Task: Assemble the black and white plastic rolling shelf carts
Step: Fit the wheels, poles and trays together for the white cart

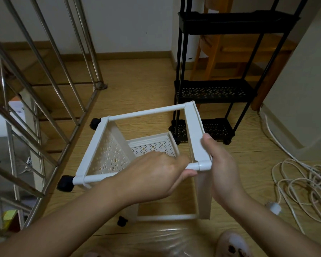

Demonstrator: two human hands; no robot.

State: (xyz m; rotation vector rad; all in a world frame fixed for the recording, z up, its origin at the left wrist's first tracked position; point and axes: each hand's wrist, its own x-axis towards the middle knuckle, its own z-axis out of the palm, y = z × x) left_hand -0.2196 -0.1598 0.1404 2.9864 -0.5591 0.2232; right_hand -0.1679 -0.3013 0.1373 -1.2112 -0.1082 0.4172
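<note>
Got the black cart (217,91) standing at 1 o'clock, looks built. Got the white cart (104,153) on its side on the floor (137,80), long axis 9 to 3, wheels at 9. Gripping its 3 o'clock end tray (195,130) with the right hand (222,164), left hand (156,175) fingers (182,159) curled round the near pole (193,166) just beside.

Cables (302,180) clutter right floor.

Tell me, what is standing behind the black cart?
A wooden chair shows through the open frame of the black cart. Its legs are partly covered by the shelves and posts, so its feet cannot be seen.
</note>
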